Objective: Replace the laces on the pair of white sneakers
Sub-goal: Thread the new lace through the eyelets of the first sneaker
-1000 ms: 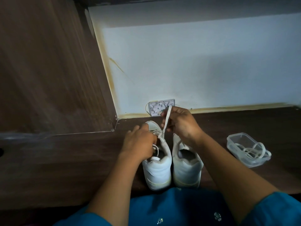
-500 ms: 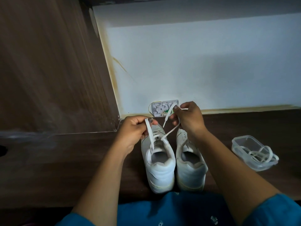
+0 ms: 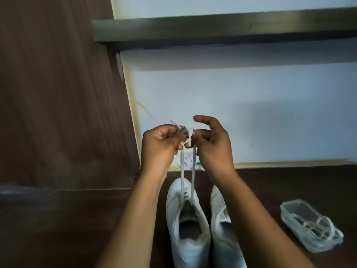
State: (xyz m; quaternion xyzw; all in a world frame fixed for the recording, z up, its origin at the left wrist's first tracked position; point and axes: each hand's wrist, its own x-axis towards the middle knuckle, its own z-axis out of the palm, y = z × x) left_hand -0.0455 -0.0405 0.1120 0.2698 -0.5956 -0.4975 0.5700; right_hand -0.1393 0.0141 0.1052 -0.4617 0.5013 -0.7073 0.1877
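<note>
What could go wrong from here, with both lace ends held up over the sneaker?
1. The left hand and right hand pinch the lace near its ends; an end could slip free.
2. The strands run straight up from the sneaker, which nothing holds down; more pull may lift or tip it.
3. Spare laces spill over the container beside the right forearm; a sweep might snag them.

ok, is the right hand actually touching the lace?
Touching. Head view: the right hand pinches the top of one lace strand between thumb and fingers, and the strand runs straight down to the sneaker.
</note>
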